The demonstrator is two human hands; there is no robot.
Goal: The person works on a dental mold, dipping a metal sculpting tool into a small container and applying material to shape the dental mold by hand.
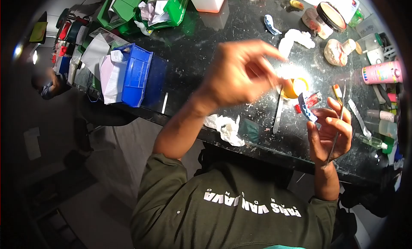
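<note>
My left hand [240, 73] is raised over the black table, blurred by motion, with its fingers curved; whether anything is between them I cannot make out. On the right, my right hand [331, 135] holds a small curved blue-and-white piece like a dental arch [307, 108] at its fingertips. A thin metal hand tool [337, 131] also runs through the fingers of that hand. Behind the piece lie a red object [314, 99] and a round yellow container [296, 87] under bright light. A flat metal spatula or knife [278, 114] rests between my two hands.
A blue bin [137, 75] with papers and green bins [175, 11] stand at the left. Crumpled tissue [229, 129] lies by the table's front edge. Another blue-and-white piece [270, 24] lies at the back. Jars, a pink can [381, 72] and bottles crowd the right side.
</note>
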